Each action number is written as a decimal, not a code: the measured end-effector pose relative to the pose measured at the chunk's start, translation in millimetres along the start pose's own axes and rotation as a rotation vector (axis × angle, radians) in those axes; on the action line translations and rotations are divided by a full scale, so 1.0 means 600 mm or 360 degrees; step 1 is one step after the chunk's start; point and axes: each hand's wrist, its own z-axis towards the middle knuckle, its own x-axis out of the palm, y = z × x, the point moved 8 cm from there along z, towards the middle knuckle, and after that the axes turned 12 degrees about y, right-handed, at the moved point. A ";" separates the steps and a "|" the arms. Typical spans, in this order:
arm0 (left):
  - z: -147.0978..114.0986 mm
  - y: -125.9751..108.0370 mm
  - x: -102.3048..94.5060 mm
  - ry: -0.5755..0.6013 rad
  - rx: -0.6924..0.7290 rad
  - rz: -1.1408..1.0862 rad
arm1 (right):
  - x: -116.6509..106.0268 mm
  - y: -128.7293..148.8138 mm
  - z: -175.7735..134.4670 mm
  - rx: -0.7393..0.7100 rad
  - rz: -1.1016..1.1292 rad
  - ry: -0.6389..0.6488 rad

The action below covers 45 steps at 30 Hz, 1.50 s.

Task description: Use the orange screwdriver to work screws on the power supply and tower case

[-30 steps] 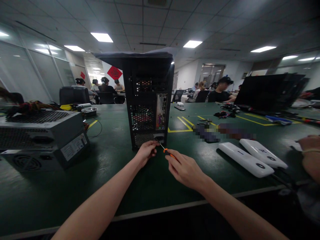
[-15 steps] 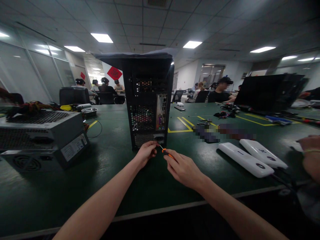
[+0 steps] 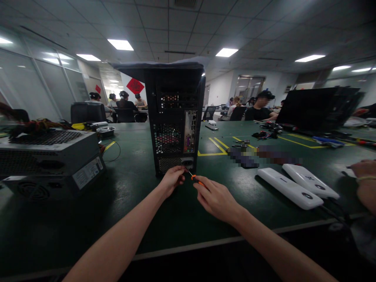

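A black computer tower point(image 3: 176, 113) stands upright on the green table, its back panel with ports and vents facing me. A power supply point(image 3: 173, 162) is fitted at its bottom. My right hand point(image 3: 216, 196) grips an orange-and-black screwdriver point(image 3: 197, 180), whose thin shaft points up and left. In front of the tower's lower edge, my left hand point(image 3: 173, 180) has its fingertips pinched together at the screwdriver's tip. Whatever lies between those fingertips is too small to make out.
Loose power supplies point(image 3: 49, 156) are stacked at left, near a metal bowl point(image 3: 106, 131). Two white devices point(image 3: 289, 188) lie at right, close to another person's hand point(image 3: 366, 172). Cables point(image 3: 266, 133) and another black case point(image 3: 311, 107) are farther back. People sit at desks beyond.
Almost nothing differs. Both hands and the screwdriver keep their place at the tower's bottom, with only a tiny shift of the view.
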 end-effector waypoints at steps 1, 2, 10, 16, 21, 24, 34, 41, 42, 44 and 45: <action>-0.001 0.000 0.000 -0.0001 -0.0001 -0.0002 | 0.000 0.000 0.000 0.0000 0.0002 -0.0006; -0.001 0.000 0.001 -0.0002 -0.0005 -0.0006 | 0.000 -0.001 -0.001 0.0000 0.0003 -0.0012; 0.000 0.002 0.000 0.0002 -0.0007 -0.0040 | 0.000 -0.001 0.000 0.0009 0.0003 -0.0015; 0.002 0.004 0.002 0.0032 -0.0003 -0.0030 | 0.003 -0.002 0.001 0.0015 0.0008 0.0024; 0.002 0.003 0.005 0.0071 0.0002 -0.0019 | 0.005 -0.002 0.006 0.0023 0.0011 0.0046; 0.003 0.003 0.006 0.0079 0.0015 -0.0002 | 0.002 0.000 0.009 0.0012 -0.0006 0.0028; -0.003 0.003 0.004 0.0020 0.0015 -0.0044 | -0.010 0.012 0.026 -0.0108 -0.0308 -0.0143; -0.008 -0.005 0.005 -0.0014 0.0062 -0.0028 | 0.005 -0.002 0.014 -0.0264 -0.0252 -0.0133; -0.008 -0.005 0.004 -0.0024 0.0062 -0.0026 | 0.002 -0.003 0.011 -0.0270 -0.0197 -0.0180; -0.007 -0.004 0.004 -0.0032 0.0064 -0.0024 | -0.003 -0.009 0.006 -0.0236 -0.0053 -0.0260; -0.007 -0.004 0.003 -0.0033 0.0065 -0.0024 | -0.004 -0.013 0.005 -0.0196 0.0026 -0.0270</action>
